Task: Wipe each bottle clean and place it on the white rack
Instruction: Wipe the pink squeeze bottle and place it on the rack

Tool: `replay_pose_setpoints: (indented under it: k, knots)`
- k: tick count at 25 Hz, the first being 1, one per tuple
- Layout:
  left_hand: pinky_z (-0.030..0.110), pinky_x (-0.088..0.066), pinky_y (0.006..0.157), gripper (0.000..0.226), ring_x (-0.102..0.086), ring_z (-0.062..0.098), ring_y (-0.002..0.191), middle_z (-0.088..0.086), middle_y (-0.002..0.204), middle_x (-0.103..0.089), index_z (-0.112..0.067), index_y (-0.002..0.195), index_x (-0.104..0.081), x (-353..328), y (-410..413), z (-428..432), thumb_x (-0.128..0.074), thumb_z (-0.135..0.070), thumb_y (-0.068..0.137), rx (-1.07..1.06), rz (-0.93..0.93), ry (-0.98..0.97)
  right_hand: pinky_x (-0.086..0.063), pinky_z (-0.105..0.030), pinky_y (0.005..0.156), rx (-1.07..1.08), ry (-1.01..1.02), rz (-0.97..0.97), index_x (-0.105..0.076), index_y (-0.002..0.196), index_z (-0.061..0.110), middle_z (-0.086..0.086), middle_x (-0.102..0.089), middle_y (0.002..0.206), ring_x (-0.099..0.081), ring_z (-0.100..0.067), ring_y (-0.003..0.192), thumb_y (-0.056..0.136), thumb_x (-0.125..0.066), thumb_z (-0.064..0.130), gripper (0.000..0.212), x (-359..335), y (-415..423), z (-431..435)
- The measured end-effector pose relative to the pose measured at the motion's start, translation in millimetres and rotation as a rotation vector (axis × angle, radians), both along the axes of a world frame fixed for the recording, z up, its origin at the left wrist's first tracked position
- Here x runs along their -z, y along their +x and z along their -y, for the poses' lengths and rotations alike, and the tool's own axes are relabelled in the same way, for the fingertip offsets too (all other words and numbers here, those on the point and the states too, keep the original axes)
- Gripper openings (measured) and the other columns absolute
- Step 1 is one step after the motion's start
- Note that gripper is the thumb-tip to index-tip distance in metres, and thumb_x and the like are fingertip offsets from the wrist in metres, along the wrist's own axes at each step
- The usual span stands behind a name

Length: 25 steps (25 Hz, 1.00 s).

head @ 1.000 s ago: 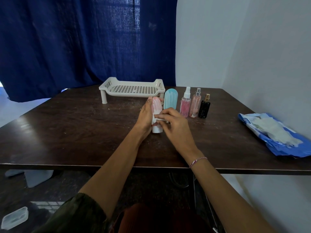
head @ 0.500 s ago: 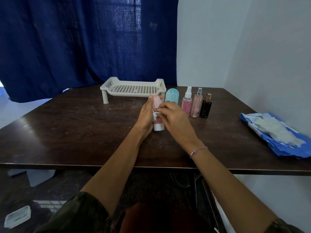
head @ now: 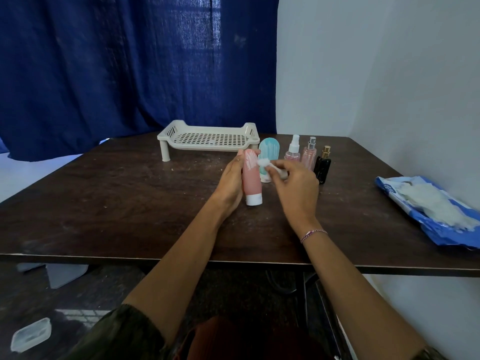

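Head cam, the only view I've got. A second ago my right hand (head: 296, 185) was over the front of the pink bottle (head: 251, 179). Now it's slid off to the bottle's right, pinching the wadded wipe (head: 265, 164) against its top end.

My left hand (head: 230, 181) wraps the bottle from the other side, standing it cap-down on the counter (head: 130, 190). There are still white streaks up top, so I reckon the wiping isn't finished.

The bottle is a soft-looking matte tube with a hard white cap. A rounded teal bottle (head: 269, 150) sits just past my fingers. The white rack (head: 210, 139), perforated plastic on stubby legs, is beyond my left hand and has nothing on it.
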<state>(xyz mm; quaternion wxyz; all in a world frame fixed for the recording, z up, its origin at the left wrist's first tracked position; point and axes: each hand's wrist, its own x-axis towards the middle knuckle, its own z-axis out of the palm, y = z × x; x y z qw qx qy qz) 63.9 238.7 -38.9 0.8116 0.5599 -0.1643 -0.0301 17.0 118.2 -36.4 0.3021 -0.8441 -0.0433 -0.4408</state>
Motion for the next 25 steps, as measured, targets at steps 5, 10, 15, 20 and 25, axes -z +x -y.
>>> replay_pose_setpoints:
  k: [5,10,15,20,25]
  knots:
    - [0.036,-0.045,0.102,0.04,-0.057,0.019,0.112,0.016,0.13,-0.055,-0.007,0.125,-0.052,2,4,0,-0.024,-0.025,0.104,-0.004,0.0,-0.033,-0.049,-0.016,0.076,-0.157,0.051,0.029,-0.064,0.099,0.009,-0.004,-0.066,0.1,-0.054,-0.003,0.09,0.083,-0.066,0.022,0.02,2,0,-6]
    - [0.035,-0.049,0.094,0.045,-0.06,0.021,0.105,0.015,0.117,-0.061,-0.003,0.124,-0.052,2,4,-1,-0.025,-0.032,0.103,0.028,-0.007,-0.085,-0.044,-0.02,0.078,-0.169,-0.124,0.01,-0.07,0.095,0.01,-0.003,-0.066,0.094,-0.055,-0.011,0.092,0.083,-0.065,0.029,0.022,5,3,-3]
    - [0.025,-0.055,0.081,0.038,-0.065,0.015,0.094,0.01,0.107,-0.065,-0.011,0.107,-0.059,3,3,-1,-0.024,-0.025,0.104,0.058,0.005,-0.09,-0.038,-0.012,0.08,-0.165,-0.126,0.037,-0.069,0.103,0.006,-0.005,-0.066,0.096,-0.054,-0.013,0.094,0.084,-0.066,0.019,0.023,7,3,-3]
    - [0.025,-0.053,0.086,0.041,-0.062,0.02,0.104,0.013,0.112,-0.063,-0.002,0.121,-0.054,5,6,-1,-0.024,-0.024,0.104,0.064,0.015,-0.137,-0.043,-0.022,0.091,-0.274,-0.317,0.135,-0.069,0.101,0.007,-0.006,-0.065,0.104,-0.056,-0.017,0.1,0.08,-0.068,0.006,0.021,5,-3,-8]
    - [0.028,-0.051,0.091,0.039,-0.061,0.02,0.104,0.013,0.114,-0.062,0.0,0.123,-0.053,6,7,1,-0.026,-0.02,0.103,0.081,0.024,-0.12,-0.045,-0.023,0.091,-0.219,-0.304,0.158,-0.068,0.104,0.002,-0.01,-0.065,0.104,-0.058,-0.018,0.097,0.081,-0.066,0.003,0.023,5,-2,-11]
